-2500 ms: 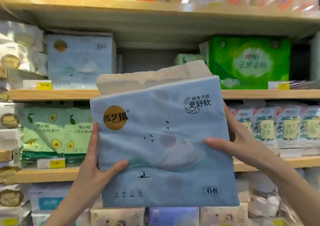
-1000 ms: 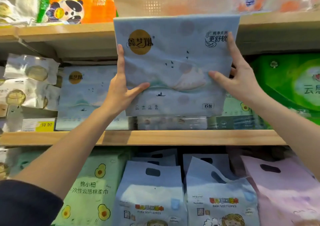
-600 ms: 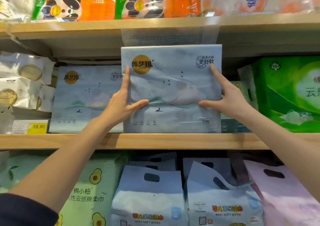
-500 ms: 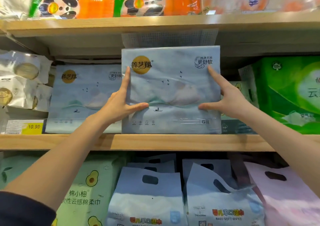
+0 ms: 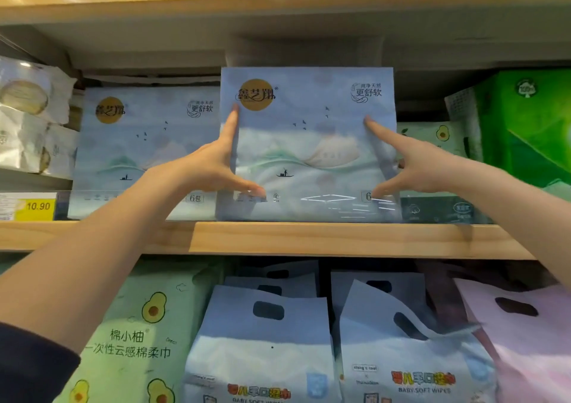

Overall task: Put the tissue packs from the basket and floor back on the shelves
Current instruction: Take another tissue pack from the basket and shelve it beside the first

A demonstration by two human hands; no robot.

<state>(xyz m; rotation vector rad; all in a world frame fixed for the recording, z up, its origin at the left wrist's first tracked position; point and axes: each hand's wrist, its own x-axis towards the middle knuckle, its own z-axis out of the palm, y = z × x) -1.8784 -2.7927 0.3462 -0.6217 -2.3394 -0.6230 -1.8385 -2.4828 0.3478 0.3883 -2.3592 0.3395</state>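
Note:
A pale blue tissue pack (image 5: 306, 143) with a gold round logo stands upright on the wooden shelf (image 5: 278, 238), its bottom edge resting on the board. My left hand (image 5: 213, 167) grips its left side, index finger up along the front and thumb at the lower front. My right hand (image 5: 414, 167) grips the right side the same way. A matching blue pack (image 5: 145, 155) stands just to its left, partly hidden by my left arm.
A green tissue pack (image 5: 525, 124) stands at the right of the same shelf, avocado-print packs (image 5: 438, 136) behind. White wrapped packs (image 5: 31, 118) lie at the left above a yellow price tag (image 5: 37, 206). Below hang blue wipes bags (image 5: 265, 340) and a green avocado pack (image 5: 136, 340).
The pack rose from chest height to the shelf, dropped under the upper board and now rests on the shelf. The view has moved closer.

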